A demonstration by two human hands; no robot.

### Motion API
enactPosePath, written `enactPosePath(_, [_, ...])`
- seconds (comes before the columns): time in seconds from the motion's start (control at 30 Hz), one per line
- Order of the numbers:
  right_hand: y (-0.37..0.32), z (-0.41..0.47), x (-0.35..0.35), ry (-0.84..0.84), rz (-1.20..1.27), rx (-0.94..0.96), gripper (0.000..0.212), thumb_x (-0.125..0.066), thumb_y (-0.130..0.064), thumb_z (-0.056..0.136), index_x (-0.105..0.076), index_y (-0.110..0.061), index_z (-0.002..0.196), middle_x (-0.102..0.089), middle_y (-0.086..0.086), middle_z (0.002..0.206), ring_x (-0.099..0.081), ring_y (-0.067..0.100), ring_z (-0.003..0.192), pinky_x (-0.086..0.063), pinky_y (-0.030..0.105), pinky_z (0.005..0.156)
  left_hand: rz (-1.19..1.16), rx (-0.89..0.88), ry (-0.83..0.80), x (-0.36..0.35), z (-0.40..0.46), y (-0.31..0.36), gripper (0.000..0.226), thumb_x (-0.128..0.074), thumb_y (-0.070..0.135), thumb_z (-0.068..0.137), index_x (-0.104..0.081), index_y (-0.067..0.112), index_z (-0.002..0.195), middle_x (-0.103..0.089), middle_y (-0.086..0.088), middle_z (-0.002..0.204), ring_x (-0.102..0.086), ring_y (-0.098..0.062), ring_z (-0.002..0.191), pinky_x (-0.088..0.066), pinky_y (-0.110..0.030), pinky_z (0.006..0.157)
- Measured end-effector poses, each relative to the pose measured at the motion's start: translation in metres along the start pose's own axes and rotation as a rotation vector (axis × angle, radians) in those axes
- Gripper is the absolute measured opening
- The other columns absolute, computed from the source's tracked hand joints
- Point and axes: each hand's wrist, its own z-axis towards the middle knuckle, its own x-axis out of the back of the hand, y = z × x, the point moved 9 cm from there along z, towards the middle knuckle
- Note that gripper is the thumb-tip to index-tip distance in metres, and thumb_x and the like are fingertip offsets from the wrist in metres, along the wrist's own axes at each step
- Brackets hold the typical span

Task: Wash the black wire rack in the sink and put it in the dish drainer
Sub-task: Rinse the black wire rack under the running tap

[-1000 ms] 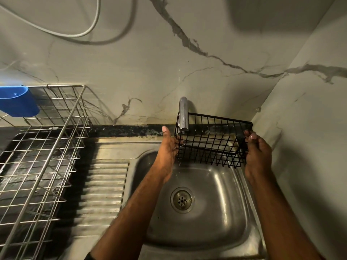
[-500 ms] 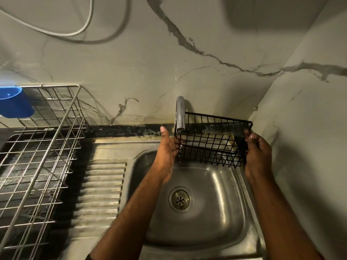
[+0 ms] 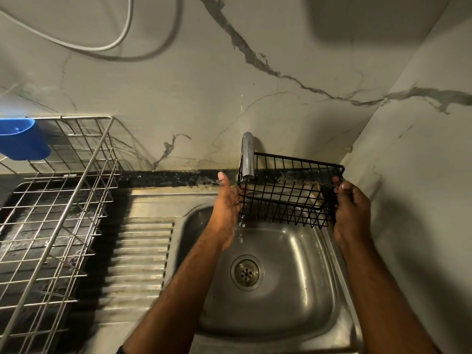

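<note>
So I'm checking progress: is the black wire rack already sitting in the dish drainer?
No, both hands hold the black wire rack over the sink under the tap, well right of the dish drainer.

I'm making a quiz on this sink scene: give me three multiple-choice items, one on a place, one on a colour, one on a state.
1. Where is the black rack?
A. In the drainer
B. Held over the sink under the tap
C. Lying on the draining board

2. What colour is the cup hung on the drainer?
A. Blue
B. Red
C. White

3. How is the rack held?
A. Left hand alone
B. Right hand alone
C. One hand at each end

Key:
1 B: the rack hangs above the sink, its left end below the tap.
2 A: the cup is blue.
3 C: the left hand and the right hand hold opposite ends.
</note>
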Motion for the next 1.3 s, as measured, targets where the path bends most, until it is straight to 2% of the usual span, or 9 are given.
enactPosePath(0.23, [0.0, 0.001, 0.002, 0.004, 0.001, 0.005, 0.021, -0.05, -0.025, 0.103, -0.069, -0.032, 0.098, -0.072, -0.013, 0.109, -0.064, 0.011, 0.111, -0.048, 0.049, 0.104, -0.014, -0.009, -0.009, -0.002, -0.001, 0.002, 0.091, -0.008, 0.075, 0.096, -0.028, 0.012, 0.159, -0.034, -0.008, 0.164, -0.026, -0.028, 0.153, -0.011, -0.044, 0.125])
enactPosePath(0.37, [-0.005, -0.002, 0.002, 0.002, 0.001, 0.019, 0.02, -0.049, -0.024, 0.104, -0.068, -0.031, 0.102, -0.07, -0.013, 0.11, -0.063, 0.005, 0.108, -0.047, 0.045, 0.106, -0.011, 0.013, -0.011, -0.001, -0.002, 0.0, 0.099, -0.011, 0.081, 0.089, -0.026, 0.015, 0.161, -0.029, -0.008, 0.166, -0.024, -0.03, 0.154, -0.008, -0.051, 0.126])
enactPosePath(0.47, [-0.003, -0.003, 0.006, 0.0, 0.023, 0.017, 0.02, -0.051, -0.025, 0.103, -0.07, -0.031, 0.101, -0.071, -0.006, 0.112, -0.065, 0.015, 0.11, -0.049, 0.049, 0.103, -0.001, 0.026, -0.022, -0.002, -0.004, 0.0, 0.109, -0.014, 0.087, 0.079, -0.024, 0.016, 0.162, -0.026, -0.009, 0.168, -0.023, -0.031, 0.154, -0.006, -0.055, 0.125])
enactPosePath(0.63, [-0.001, -0.003, 0.017, 0.009, 0.009, 0.042, 0.022, -0.051, -0.024, 0.104, -0.071, -0.03, 0.098, -0.072, -0.009, 0.105, -0.067, 0.009, 0.101, -0.05, 0.048, 0.102, 0.009, 0.039, -0.039, -0.004, -0.005, -0.013, 0.104, -0.011, 0.087, 0.085, -0.021, 0.019, 0.163, -0.023, -0.01, 0.168, -0.024, -0.032, 0.154, -0.01, -0.056, 0.125])
enactPosePath(0.8, [0.002, -0.002, 0.02, -0.038, -0.015, 0.066, 0.02, -0.051, -0.024, 0.103, -0.07, -0.028, 0.102, -0.071, 0.003, 0.118, -0.064, 0.021, 0.116, -0.047, 0.05, 0.105, 0.014, 0.025, -0.038, -0.008, -0.014, -0.017, 0.101, -0.011, 0.086, 0.088, -0.019, 0.02, 0.163, -0.025, -0.01, 0.168, -0.025, -0.031, 0.154, -0.014, -0.053, 0.125])
enactPosePath(0.97, [0.002, -0.003, 0.024, -0.059, -0.073, 0.082, 0.019, -0.05, -0.031, 0.101, -0.068, -0.028, 0.106, -0.07, 0.004, 0.121, -0.062, 0.023, 0.118, -0.046, 0.054, 0.106, 0.004, 0.026, -0.016, -0.007, -0.024, -0.013, 0.097, -0.01, 0.082, 0.09, -0.021, 0.019, 0.163, -0.025, -0.011, 0.168, -0.023, -0.033, 0.154, -0.011, -0.055, 0.124])
enactPosePath(1.1, [-0.003, -0.009, 0.027, -0.088, -0.119, 0.085, 0.019, -0.043, -0.021, 0.106, -0.062, -0.021, 0.11, -0.065, 0.006, 0.127, -0.058, 0.026, 0.122, -0.044, 0.047, 0.107, 0.023, 0.006, 0.001, -0.01, -0.037, -0.01, 0.09, -0.011, 0.077, 0.095, -0.026, 0.018, 0.161, -0.03, -0.01, 0.166, -0.024, -0.032, 0.154, -0.013, -0.054, 0.124])
enactPosePath(1.2, [-0.004, -0.013, 0.032, -0.1, -0.14, 0.085, 0.02, -0.041, -0.021, 0.107, -0.06, -0.02, 0.112, -0.063, 0.006, 0.129, -0.057, 0.022, 0.116, -0.042, 0.034, 0.092, 0.015, 0.003, 0.021, -0.013, -0.047, -0.012, 0.087, -0.012, 0.074, 0.098, -0.03, 0.015, 0.159, -0.034, -0.01, 0.164, -0.027, -0.031, 0.153, -0.014, -0.054, 0.125])
enactPosePath(1.3, [0.001, -0.017, 0.037, -0.116, -0.138, 0.058, 0.019, -0.043, -0.022, 0.106, -0.061, -0.024, 0.104, -0.064, 0.007, 0.128, -0.057, 0.024, 0.118, -0.041, 0.036, 0.094, 0.016, 0.012, 0.047, -0.014, -0.052, -0.019, 0.086, -0.013, 0.073, 0.098, -0.034, 0.013, 0.157, -0.036, -0.011, 0.162, -0.029, -0.031, 0.152, -0.016, -0.05, 0.126])
